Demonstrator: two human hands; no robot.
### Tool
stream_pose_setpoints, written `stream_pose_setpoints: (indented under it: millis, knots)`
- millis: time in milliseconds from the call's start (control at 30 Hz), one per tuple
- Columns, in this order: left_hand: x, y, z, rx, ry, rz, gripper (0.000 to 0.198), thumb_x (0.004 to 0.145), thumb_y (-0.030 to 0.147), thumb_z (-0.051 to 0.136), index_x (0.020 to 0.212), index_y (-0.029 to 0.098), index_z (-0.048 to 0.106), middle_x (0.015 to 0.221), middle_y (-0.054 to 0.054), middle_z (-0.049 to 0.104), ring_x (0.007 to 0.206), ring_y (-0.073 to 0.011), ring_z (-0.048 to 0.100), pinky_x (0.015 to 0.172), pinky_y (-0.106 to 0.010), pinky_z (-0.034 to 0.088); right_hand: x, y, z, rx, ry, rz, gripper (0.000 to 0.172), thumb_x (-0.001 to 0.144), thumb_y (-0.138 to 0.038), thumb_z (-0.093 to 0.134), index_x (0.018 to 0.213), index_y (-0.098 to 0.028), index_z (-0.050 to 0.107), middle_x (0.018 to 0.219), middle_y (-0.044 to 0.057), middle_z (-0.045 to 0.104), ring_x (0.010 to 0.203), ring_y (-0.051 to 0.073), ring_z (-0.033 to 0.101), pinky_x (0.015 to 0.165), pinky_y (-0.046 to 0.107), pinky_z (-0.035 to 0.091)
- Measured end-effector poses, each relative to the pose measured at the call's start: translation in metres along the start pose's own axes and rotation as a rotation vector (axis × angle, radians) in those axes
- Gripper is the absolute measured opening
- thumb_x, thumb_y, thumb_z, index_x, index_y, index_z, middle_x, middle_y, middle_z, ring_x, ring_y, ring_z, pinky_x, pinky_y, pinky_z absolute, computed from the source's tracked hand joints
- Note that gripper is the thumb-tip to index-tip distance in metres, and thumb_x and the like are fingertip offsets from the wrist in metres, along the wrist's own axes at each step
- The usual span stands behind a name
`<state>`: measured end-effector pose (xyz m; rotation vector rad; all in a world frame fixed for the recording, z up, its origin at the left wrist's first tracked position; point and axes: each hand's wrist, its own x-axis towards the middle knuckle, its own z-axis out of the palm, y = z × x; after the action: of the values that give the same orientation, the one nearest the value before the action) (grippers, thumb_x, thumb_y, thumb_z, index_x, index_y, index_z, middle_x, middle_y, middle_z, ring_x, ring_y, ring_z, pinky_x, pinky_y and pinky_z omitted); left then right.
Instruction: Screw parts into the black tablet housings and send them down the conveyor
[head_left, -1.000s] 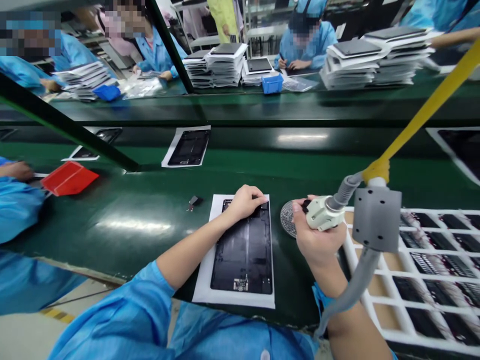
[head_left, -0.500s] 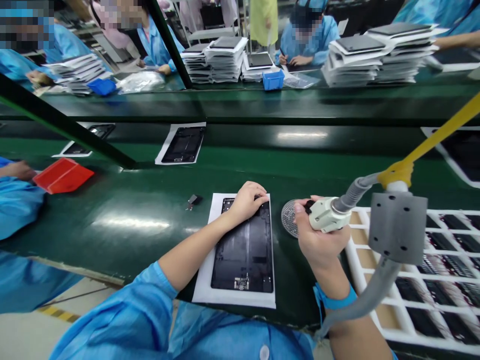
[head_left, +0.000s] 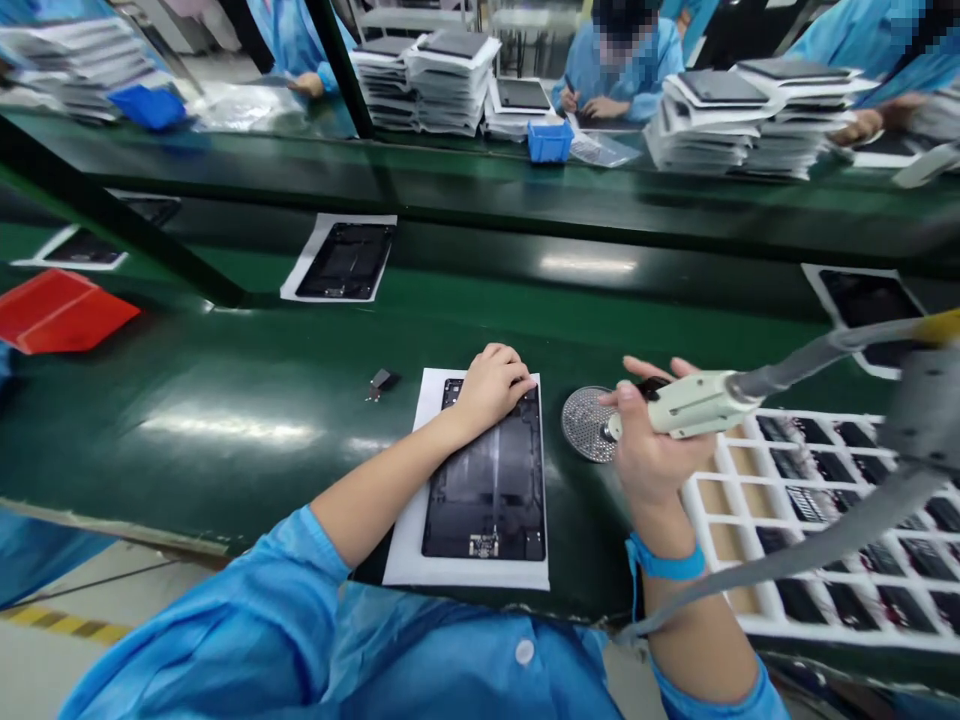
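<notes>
Close to the near edge of the bench [head_left: 247, 385], the black device shell [head_left: 484, 500] is laid flat on a white sheet [head_left: 409, 540], its far right corner covered by the left hand [head_left: 493, 385]; whether anything is pinched under those curled fingers cannot be told. To the right, a pale powered driver [head_left: 697, 405] is gripped in the right hand [head_left: 660, 460], yet some fingers are seen splayed off the body, so a twist or slip could be caused by that loose hold. The driver's nose is brought to the right side of a round perforated dish [head_left: 583, 420]; if it were knocked, the dish could be tipped or slid. Beyond it, towards the bench's right, the grey cable [head_left: 847, 525] is hung across the white compartment tray [head_left: 810, 632], where dark modules could be snagged by a sweep of the arm. The shell could be skidded too, should the loose sheet be shifted by uneven pressure at that one corner. Out towards the left, a small dark part [head_left: 383, 379] is left loose, easily brushed by the left sleeve [head_left: 247, 620].
</notes>
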<state>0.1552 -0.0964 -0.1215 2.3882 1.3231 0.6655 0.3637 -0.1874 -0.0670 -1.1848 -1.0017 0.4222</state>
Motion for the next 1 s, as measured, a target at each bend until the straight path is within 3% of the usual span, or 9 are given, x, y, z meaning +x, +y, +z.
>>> stream_pose_setpoints:
  millis: [200, 567, 1000]
  knots:
    - [0.0, -0.002, 0.001, -0.058, 0.027, 0.033, 0.014, 0.106, 0.027, 0.078, 0.093, 0.021, 0.081, 0.109, -0.009, 0.077, 0.12, -0.0313, 0.061, 0.099, -0.047, 0.051, 0.013, 0.004, 0.018, 0.008, 0.096, 0.006, 0.054, 0.09, -0.05, 0.087, 0.126, -0.023, 0.058, 0.086, -0.004, 0.075, 0.048, 0.01, 0.058, 0.051, 0.031, 0.056]
    - [0.004, 0.005, 0.0, -0.097, 0.025, -0.019, 0.013, 0.104, 0.025, 0.081, 0.091, 0.021, 0.083, 0.107, -0.009, 0.077, 0.122, -0.0338, 0.062, 0.093, -0.048, 0.049, 0.014, 0.013, 0.037, -0.02, 0.054, 0.005, 0.048, 0.092, -0.043, 0.083, 0.127, -0.023, 0.056, 0.086, -0.004, 0.074, 0.049, 0.01, 0.058, 0.052, 0.032, 0.054]
    - [0.006, 0.001, 0.003, -0.103, 0.006, 0.012, 0.015, 0.105, 0.027, 0.079, 0.092, 0.022, 0.084, 0.104, -0.01, 0.077, 0.121, -0.0347, 0.061, 0.093, -0.047, 0.049, 0.01, 0.01, 0.037, -0.099, 0.046, 0.018, 0.049, 0.093, -0.046, 0.081, 0.127, -0.023, 0.054, 0.081, -0.005, 0.07, 0.047, 0.01, 0.055, 0.052, 0.033, 0.055]
